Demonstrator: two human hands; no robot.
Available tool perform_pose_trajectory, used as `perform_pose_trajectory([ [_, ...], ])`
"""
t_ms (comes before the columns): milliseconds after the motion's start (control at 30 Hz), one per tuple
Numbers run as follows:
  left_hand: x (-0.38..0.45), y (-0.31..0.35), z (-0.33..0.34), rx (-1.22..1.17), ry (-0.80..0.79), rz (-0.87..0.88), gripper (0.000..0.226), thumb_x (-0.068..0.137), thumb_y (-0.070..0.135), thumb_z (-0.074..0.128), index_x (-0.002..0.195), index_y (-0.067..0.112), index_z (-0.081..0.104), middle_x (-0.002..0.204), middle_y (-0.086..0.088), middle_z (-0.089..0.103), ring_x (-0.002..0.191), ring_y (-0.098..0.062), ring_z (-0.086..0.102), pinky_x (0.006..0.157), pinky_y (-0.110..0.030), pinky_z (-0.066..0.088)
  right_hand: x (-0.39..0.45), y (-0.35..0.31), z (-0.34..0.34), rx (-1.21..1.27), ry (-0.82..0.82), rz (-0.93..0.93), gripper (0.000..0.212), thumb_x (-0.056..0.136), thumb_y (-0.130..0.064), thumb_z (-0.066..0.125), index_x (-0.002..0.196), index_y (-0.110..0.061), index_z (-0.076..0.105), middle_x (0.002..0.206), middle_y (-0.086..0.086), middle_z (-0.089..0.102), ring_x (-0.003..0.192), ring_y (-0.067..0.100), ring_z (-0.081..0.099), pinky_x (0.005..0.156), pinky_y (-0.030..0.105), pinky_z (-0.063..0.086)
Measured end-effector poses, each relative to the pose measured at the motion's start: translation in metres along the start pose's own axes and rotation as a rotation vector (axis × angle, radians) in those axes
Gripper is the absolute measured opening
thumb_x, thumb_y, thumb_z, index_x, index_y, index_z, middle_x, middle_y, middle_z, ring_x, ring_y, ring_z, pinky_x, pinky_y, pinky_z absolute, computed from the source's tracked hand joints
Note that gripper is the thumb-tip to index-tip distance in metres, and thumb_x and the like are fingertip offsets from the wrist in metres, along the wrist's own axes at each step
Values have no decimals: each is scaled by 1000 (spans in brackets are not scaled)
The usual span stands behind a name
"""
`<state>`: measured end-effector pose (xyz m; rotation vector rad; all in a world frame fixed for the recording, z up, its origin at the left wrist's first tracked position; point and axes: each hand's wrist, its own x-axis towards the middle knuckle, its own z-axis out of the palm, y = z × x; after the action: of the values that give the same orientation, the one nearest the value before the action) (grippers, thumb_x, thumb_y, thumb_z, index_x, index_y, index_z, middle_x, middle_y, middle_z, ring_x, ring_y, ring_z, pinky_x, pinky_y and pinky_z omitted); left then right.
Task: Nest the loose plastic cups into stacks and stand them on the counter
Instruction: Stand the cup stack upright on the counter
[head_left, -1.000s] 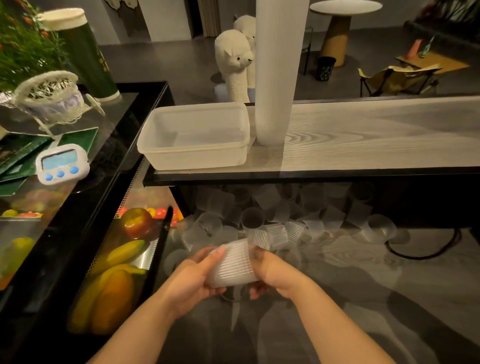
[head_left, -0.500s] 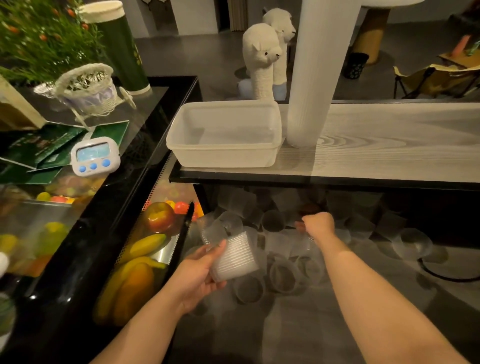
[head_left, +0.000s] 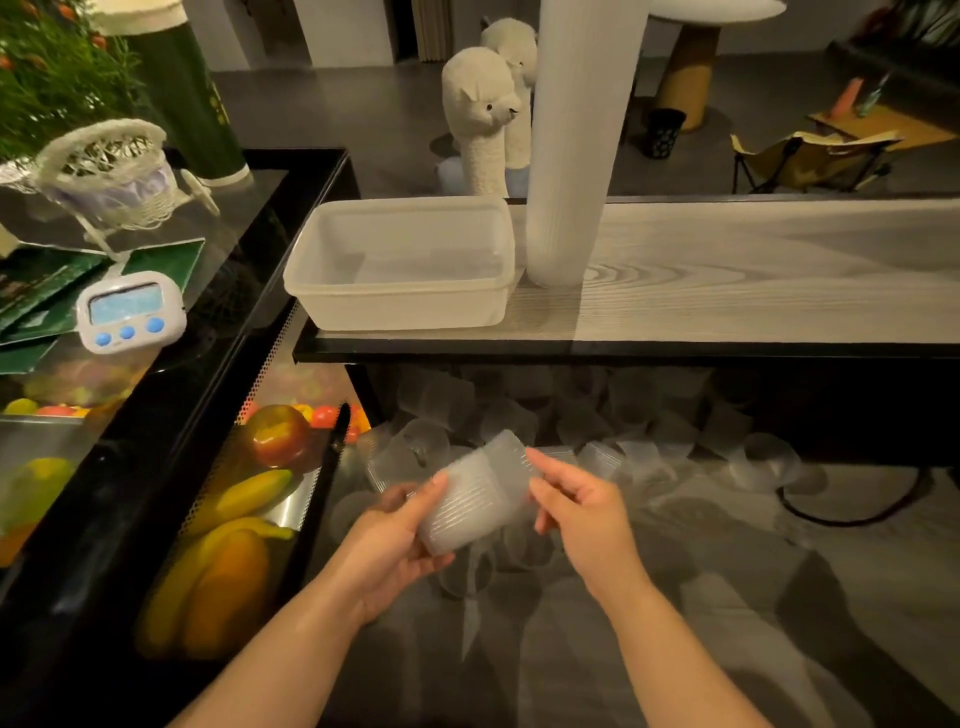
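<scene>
Both hands on a short stack of nested cups, low in front of the bench.

The left hand is clamped around the tilted stack; the right hand touches its upper end with fingers loosely curled, grip unclear. Loose cups lie scattered on the floor behind. A tall stack stands on the bench beside a tub.

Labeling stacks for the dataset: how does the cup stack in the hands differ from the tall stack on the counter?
The hand-held stack is short and tilted on its side; the tall stack stands upright and runs past the frame's top. The first is gripped by the left hand, right hand at its end; the second rests untouched on the counter. Both are ribbed translucent plastic.
</scene>
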<state>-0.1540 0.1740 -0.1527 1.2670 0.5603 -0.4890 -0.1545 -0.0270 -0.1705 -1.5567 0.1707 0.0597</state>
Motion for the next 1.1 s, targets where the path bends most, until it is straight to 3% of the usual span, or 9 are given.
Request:
perform_pose_trajectory([
  [133, 2, -8, 4, 9, 12, -25, 57, 69, 41, 77, 118, 18, 59, 116, -16, 66, 101, -33, 67, 70, -40, 57, -13, -1, 4, -83, -178, 80, 40, 99, -6, 52, 117, -40, 62, 52, -2, 58, 51, 6, 52, 62, 15, 45],
  [233, 2, -12, -5, -8, 42, -30, 59, 68, 41, 78, 120, 22, 59, 115, -15, 67, 99, -31, 68, 66, -38, 55, -8, -10, 0, -88, -330, 187, 38, 103, -9, 43, 119, -39, 62, 59, -10, 65, 53, 7, 55, 60, 18, 48],
  [400, 2, -6, -13, -41, 70, 10, 47, 79, 37, 75, 120, 20, 58, 119, -14, 64, 107, -32, 64, 70, -39, 55, 56, 2, 10, -96, -14, 292, 36, 101, -10, 46, 122, -35, 63, 96, -3, 62, 56, 8, 55, 56, 23, 49],
  [467, 0, -3, -16, -46, 81, 12, 52, 76, 38, 76, 122, 21, 57, 122, -14, 62, 109, -33, 63, 71, -38, 55, 80, 13, 18, 45, -27, 379, 39, 101, -8, 46, 134, -27, 54, 107, -2, 60, 68, 15, 61, 62, 28, 53],
  [633, -6, 1, -31, -67, 127, 42, 57, 72, 40, 76, 123, 21, 58, 123, -13, 62, 109, -32, 63, 72, -38, 55, 106, 27, 30, 551, 119, 572, 25, 99, -6, 51, 123, -10, 47, 103, 11, 63, 90, 30, 69, 86, 42, 56],
  [700, -6, 1, -37, -70, 162, 49, 63, 68, 44, 77, 124, 22, 57, 124, -13, 61, 109, -32, 63, 69, -37, 54, 104, 31, 28, 566, 156, 528, 37, 97, -11, 57, 132, -7, 48, 105, 13, 66, 94, 28, 70, 81, 40, 58],
  [800, -3, -2, -39, -67, 214, 35, 73, 63, 50, 77, 126, 22, 54, 123, -14, 62, 108, -32, 64, 66, -36, 54, 84, 22, 21, 554, 208, 463, 41, 90, -21, 69, 128, -19, 54, 102, 6, 67, 84, 19, 68, 74, 35, 58],
  [900, -2, -6, -33, -74, 216, 15, 78, 62, 52, 77, 129, 21, 52, 120, -15, 65, 106, -32, 65, 66, -35, 54, 54, 8, 14, 608, 153, 477, 26, 86, -24, 73, 110, -27, 66, 68, -3, 59, 57, 10, 51, 65, 30, 53],
  [1100, -7, -6, -5, -37, 120, -7, 62, 73, 52, 72, 123, 18, 55, 117, -16, 66, 104, -31, 67, 77, -38, 55, 16, -5, -2, 565, -155, 445, 19, 97, -11, 54, 101, -13, 73, 66, -1, 66, 46, 7, 50, 47, 23, 49],
])
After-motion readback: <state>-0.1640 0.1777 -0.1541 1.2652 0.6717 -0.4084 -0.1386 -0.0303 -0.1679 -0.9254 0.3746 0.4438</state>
